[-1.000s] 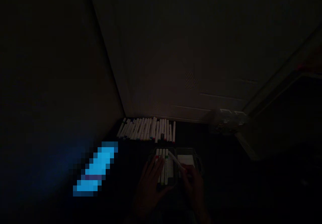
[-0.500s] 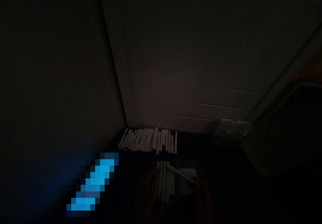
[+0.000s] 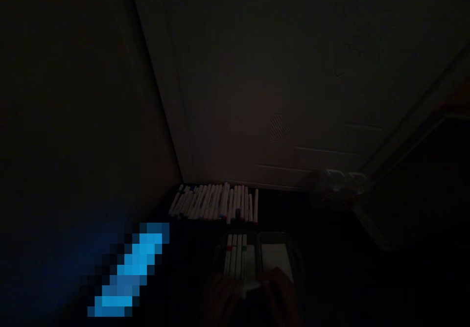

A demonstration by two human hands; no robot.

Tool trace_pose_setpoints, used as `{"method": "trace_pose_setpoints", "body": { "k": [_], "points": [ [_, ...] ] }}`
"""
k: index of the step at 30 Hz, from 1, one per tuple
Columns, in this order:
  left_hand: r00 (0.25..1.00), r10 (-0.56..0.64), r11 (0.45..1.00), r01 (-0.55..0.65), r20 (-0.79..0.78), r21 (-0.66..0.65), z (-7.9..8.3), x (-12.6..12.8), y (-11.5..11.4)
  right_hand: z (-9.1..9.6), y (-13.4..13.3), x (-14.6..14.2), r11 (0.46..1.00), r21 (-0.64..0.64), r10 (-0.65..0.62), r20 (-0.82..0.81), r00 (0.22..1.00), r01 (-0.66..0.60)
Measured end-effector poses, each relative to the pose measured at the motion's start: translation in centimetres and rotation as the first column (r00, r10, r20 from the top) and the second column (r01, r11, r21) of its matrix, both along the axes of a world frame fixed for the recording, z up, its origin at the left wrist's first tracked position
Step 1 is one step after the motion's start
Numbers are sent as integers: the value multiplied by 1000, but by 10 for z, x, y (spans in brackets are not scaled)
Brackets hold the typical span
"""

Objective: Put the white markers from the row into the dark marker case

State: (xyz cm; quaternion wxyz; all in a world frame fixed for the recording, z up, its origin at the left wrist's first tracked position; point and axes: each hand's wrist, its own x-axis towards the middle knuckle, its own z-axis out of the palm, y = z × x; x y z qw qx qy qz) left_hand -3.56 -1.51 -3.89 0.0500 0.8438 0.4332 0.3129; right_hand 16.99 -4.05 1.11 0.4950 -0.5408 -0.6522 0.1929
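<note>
Several white markers [image 3: 237,261] lie side by side in the left compartment of a clear case [image 3: 259,248], some with red or green bands. A pale sheet or lining [image 3: 275,256] shows in the right compartment. My left hand [image 3: 222,292] rests at the near left corner of the case, over the lower ends of the markers, its fingers somewhat apart. My right hand [image 3: 277,288] lies over the near part of the right compartment with its fingers reaching down, and no marker shows in it. Darkness hides the fingertips of both hands.
Behind the case a row of white markers [image 3: 215,202] with coloured ends lies against a pale panel [image 3: 235,121]. A clear plastic package [image 3: 341,185] is at the back right. At left a bright blue pixelated patch [image 3: 132,268] covers something.
The marker that was slanted in my right hand now lies with the others in the left compartment. Both hands have drawn back toward the near edge of the case.
</note>
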Motion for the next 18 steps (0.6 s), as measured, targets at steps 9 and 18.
{"method": "trace_pose_setpoints", "body": {
  "k": [9,18],
  "points": [
    [889,369,909,-284,271,-307,-7,-6,0,9,1,-2,998,-51,-48,-92,995,44],
    [832,430,823,-200,351,-532,27,2,3,6,4,2,986,-130,111,60,992,-102]
  ]
}}
